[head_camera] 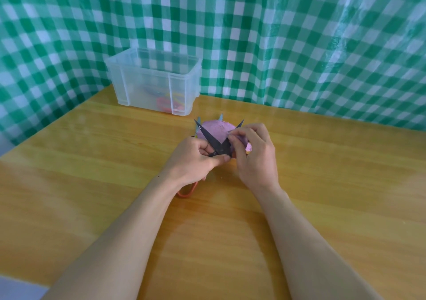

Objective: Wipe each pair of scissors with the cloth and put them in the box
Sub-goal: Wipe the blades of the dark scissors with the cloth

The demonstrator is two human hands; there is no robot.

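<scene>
Item 1. Table (322, 184), wooden; it carries everything below. Places are given from the cloth.

Item 2. Red handle loop (187, 191), nearer us than the cloth, showing from under the left wrist. We cannot tell whether it belongs to the held pair or to another.

Item 3. Left hand (198, 159), just on our side of the cloth. Its fingers and thumb are curled round the black scissors (219, 147) near the pivot.

Item 4. Right hand (255, 157), to the right of the cloth. Thumb and fingertips pinch a fold of it against the right blade.

Item 5. Black scissors, blades spread in a wide V, lying over the cloth with their points aimed away from us.

Item 6. Cloth (216, 129), purple and bunched.

Item 7. Pale blue blade tips (221, 116), poking out at the far edge of the cloth. The rest is hidden.

Item 8. Box (138, 80), clear and lidless, well beyond the cloth to the left. Coloured scissors (166, 102) lie inside.

Item 9. Green checked sheet (299, 46), behind everything.

Risks, in our judgement: the open edges sit close to the pinching fingertips, so a slip along the blade could nick them. The spread points could snag the cloth, or catch the box wall at drop-in. The hidden blue pair could be dragged along.
</scene>
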